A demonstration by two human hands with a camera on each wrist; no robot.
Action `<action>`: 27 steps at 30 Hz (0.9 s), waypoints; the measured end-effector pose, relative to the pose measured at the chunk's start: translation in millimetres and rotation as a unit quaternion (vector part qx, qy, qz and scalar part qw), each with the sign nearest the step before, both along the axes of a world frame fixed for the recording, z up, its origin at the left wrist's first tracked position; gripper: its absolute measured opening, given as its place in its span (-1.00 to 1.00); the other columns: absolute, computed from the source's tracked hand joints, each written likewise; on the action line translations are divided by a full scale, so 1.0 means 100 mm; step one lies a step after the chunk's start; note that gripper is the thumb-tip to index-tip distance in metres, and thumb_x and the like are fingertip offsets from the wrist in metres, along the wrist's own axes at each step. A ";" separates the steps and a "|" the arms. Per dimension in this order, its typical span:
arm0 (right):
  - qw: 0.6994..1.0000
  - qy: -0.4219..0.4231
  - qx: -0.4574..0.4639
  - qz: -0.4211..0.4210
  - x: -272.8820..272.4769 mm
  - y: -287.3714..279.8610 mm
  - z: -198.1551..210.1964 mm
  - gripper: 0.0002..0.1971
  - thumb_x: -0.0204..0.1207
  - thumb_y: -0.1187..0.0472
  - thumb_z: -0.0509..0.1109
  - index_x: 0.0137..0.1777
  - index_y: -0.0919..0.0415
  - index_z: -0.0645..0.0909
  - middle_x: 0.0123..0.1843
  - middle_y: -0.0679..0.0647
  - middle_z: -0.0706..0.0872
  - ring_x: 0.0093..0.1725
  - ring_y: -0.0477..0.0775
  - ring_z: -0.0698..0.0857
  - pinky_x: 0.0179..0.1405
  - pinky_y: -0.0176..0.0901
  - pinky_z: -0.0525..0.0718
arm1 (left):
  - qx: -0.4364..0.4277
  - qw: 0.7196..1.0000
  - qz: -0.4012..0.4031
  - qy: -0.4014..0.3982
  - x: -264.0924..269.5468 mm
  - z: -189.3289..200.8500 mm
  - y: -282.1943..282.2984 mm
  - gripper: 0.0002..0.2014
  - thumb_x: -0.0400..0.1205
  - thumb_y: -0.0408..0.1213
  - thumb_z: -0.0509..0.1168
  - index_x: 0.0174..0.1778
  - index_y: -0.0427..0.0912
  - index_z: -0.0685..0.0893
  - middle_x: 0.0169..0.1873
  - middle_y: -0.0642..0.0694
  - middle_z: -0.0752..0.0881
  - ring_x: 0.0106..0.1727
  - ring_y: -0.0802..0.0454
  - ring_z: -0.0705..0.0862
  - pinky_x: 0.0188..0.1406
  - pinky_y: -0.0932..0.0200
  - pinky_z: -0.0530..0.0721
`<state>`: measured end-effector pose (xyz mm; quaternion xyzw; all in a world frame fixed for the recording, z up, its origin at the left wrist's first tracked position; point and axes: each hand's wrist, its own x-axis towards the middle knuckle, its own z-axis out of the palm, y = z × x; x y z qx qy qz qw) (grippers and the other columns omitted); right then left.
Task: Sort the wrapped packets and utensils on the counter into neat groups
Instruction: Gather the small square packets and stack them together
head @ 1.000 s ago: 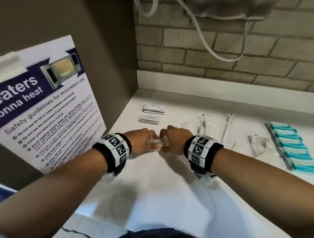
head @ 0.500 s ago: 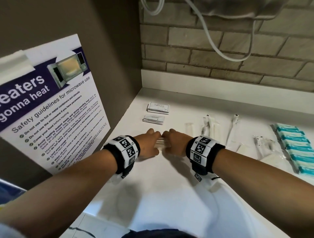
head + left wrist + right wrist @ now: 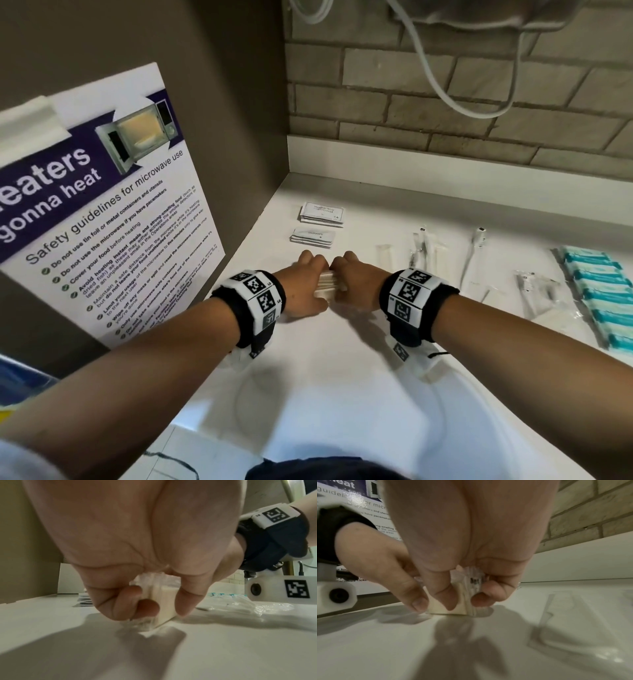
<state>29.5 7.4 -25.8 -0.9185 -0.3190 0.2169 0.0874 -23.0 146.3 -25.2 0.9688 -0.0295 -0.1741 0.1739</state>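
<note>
Packets in clear wrap, a little cream-coloured stack (image 3: 327, 286), sit on edge on the white surface (image 3: 329, 370) right in front of the person, squeezed between both hands. Left hand (image 3: 305, 286) has thumb and fingers curled round one end of the stack, right hand (image 3: 356, 282) pinches the other end, so neither hand is free.

Looks like they're squaring the stack up by tapping its bottom edge on the surface. Risky bit, imo: slick wrappers. If either hand eases its grip before the stack is laid flat, the middle packets could slide out and fan across the surface, and you'd be back to sorting them again. In the left wrist view the wrap already looks loose and crinkly at the bottom corner (image 3: 145, 624), so a fingertip could catch only film and not the packet inside.

Also tight on room: the two flat sachet piles (image 3: 313, 237) are just beyond the knuckles, and the wrapped utensils (image 3: 423, 248) are off to the right. A sloppy put-down could nudge either of those groups.
</note>
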 end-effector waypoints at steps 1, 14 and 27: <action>1.000 -0.003 0.004 0.003 0.01 -0.02 0.03 -0.66 0.44 0.12 0.34 0.18 0.22 0.49 0.06 0.12 0.51 0.06 0.22 0.64 0.12 0.12 0.64 | -0.016 1.000 0.008 -0.005 0.00 0.01 0.03 -0.49 0.52 -0.22 0.37 0.34 -0.16 0.34 0.22 -0.10 0.34 -0.13 -0.06 0.52 -0.07 0.06 0.54; 0.998 -0.042 0.050 -0.021 0.09 -0.17 0.19 -0.62 0.29 0.05 0.59 0.12 -0.07 0.65 0.10 -0.12 0.76 0.08 0.03 0.68 0.02 -0.11 0.62 | -0.120 0.985 0.079 -0.095 0.06 0.09 0.23 -0.75 0.33 -0.24 0.61 -0.12 0.00 0.75 -0.32 0.24 0.59 -0.34 0.34 0.51 -0.36 0.43 0.36; 0.999 -0.053 -0.012 -0.002 0.05 -0.10 0.13 -0.64 0.35 0.04 0.46 0.15 0.02 0.60 -0.06 0.01 0.72 0.01 0.13 0.70 -0.19 -0.17 0.48 | -0.091 0.992 0.060 -0.065 0.07 0.02 0.20 -0.74 0.36 -0.22 0.52 -0.08 0.02 0.66 -0.11 0.02 0.72 -0.08 0.01 0.69 -0.05 0.18 0.67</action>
